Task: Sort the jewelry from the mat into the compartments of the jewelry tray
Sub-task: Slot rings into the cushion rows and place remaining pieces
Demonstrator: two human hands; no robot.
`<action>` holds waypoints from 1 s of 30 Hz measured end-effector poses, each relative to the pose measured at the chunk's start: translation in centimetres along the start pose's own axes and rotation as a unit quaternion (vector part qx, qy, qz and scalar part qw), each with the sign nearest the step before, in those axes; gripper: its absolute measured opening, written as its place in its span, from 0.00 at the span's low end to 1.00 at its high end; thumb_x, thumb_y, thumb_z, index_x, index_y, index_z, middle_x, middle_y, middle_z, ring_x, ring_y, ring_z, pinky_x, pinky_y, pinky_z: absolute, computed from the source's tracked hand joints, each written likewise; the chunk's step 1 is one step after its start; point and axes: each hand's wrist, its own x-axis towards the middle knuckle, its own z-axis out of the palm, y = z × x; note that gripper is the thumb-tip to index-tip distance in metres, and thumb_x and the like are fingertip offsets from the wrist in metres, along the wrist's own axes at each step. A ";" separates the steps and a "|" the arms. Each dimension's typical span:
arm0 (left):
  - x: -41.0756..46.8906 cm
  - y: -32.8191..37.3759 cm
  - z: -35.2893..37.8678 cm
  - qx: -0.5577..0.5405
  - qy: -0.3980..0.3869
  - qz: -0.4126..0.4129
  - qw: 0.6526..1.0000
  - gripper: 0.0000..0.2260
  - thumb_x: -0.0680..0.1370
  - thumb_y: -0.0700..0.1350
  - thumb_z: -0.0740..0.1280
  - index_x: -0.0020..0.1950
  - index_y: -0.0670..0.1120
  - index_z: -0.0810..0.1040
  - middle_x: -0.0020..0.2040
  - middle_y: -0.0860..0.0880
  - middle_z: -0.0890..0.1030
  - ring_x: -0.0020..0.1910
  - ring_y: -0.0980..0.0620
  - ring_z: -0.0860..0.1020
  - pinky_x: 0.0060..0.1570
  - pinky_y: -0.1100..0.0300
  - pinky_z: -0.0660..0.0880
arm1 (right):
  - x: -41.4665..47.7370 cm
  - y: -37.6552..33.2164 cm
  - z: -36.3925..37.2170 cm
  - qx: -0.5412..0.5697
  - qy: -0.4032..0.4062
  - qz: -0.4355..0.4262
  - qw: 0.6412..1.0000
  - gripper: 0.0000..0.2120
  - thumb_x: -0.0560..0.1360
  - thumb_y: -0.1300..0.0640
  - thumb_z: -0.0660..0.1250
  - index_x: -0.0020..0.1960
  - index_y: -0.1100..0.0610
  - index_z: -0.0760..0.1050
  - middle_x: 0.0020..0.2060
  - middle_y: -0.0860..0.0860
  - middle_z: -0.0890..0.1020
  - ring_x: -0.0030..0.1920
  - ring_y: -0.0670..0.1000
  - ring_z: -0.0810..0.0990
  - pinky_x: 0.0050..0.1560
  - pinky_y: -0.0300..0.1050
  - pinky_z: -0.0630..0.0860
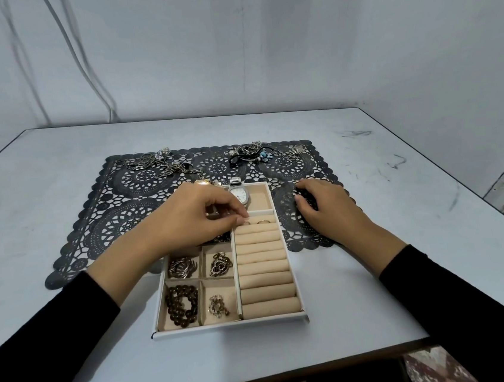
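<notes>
Head view: the jewelry tray (227, 326), white-rimmed and lined in beige velvet, sits on the near edge of the black lace mat (117, 223). Its right side is a column of padded ring rolls (265, 270). Its left compartments hold a swirled brooch (181, 268), a heart-shaped pendant (219, 264), a dark bead bracelet (182, 305) and a small sparkly piece (217, 306). A silver watch (239, 194) lies in a far compartment. The left hand (197, 218) pinches a small ring (245, 222) at the top roll, beside a second ring (263, 221). The right hand (324, 211) rests loosely bent on the mat, holding nothing visible. Two unsorted heaps, silver chains (154, 165) and a black-corded tangle (251, 153), lie along the mat's far edge
</notes>
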 end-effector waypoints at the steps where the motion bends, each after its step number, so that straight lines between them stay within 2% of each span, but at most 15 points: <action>1: 0.0 0.0 -0.1 0.001 -0.005 0.001 1.000 0.05 0.74 0.48 0.74 0.50 0.53 0.86 0.44 0.62 0.84 0.46 0.65 0.80 0.45 0.73 0.73 | 0.0 0.0 0.0 0.000 0.000 0.000 1.000 0.14 0.79 0.54 0.60 0.62 0.57 0.74 0.56 0.52 0.80 0.56 0.52 0.76 0.50 0.39 0.66; 7: 0.5 0.1 -0.1 0.012 -0.018 -0.002 1.000 0.05 0.74 0.48 0.74 0.49 0.56 0.86 0.43 0.63 0.83 0.45 0.65 0.79 0.43 0.73 0.72 | 0.0 0.1 0.0 0.001 0.002 -0.002 1.000 0.13 0.79 0.54 0.60 0.61 0.57 0.74 0.56 0.52 0.80 0.56 0.51 0.75 0.49 0.38 0.65; 11: 0.5 0.0 -0.2 0.009 -0.035 0.001 0.999 0.05 0.74 0.47 0.74 0.48 0.56 0.86 0.44 0.61 0.84 0.44 0.62 0.80 0.45 0.68 0.75 | 0.0 0.2 0.1 0.004 0.002 -0.003 1.000 0.13 0.79 0.54 0.60 0.61 0.57 0.74 0.56 0.52 0.79 0.56 0.51 0.76 0.49 0.38 0.65; 16: 0.4 -0.1 -0.4 -0.005 -0.040 0.000 0.999 0.05 0.75 0.47 0.74 0.49 0.55 0.86 0.43 0.61 0.84 0.45 0.62 0.80 0.46 0.68 0.75 | 0.1 0.2 0.0 0.022 -0.002 0.003 1.000 0.15 0.79 0.53 0.61 0.63 0.56 0.74 0.57 0.51 0.79 0.58 0.51 0.75 0.55 0.41 0.69; 21: 0.5 -0.6 -1.2 -0.092 0.031 -0.048 0.994 0.06 0.75 0.46 0.72 0.51 0.55 0.85 0.44 0.60 0.84 0.44 0.62 0.81 0.43 0.71 0.75 | 0.9 0.4 -0.5 0.043 0.011 0.004 0.999 0.14 0.78 0.53 0.62 0.61 0.55 0.75 0.56 0.51 0.80 0.57 0.50 0.76 0.55 0.39 0.69; 25: 1.7 -2.4 -1.9 -0.102 0.085 -0.070 0.989 0.08 0.78 0.47 0.69 0.56 0.55 0.82 0.50 0.57 0.84 0.49 0.58 0.81 0.51 0.63 0.77 | 2.0 0.8 -0.5 0.045 0.016 0.001 0.999 0.15 0.78 0.54 0.63 0.62 0.57 0.75 0.57 0.52 0.79 0.58 0.50 0.76 0.57 0.38 0.68; 30: 3.8 -6.5 -2.7 -0.076 0.076 -0.125 0.986 0.10 0.81 0.48 0.64 0.60 0.55 0.80 0.49 0.58 0.82 0.48 0.56 0.80 0.49 0.58 0.76 | 4.1 1.4 0.2 0.028 -0.005 -0.013 1.000 0.17 0.78 0.54 0.63 0.65 0.57 0.74 0.60 0.52 0.78 0.60 0.51 0.75 0.62 0.42 0.69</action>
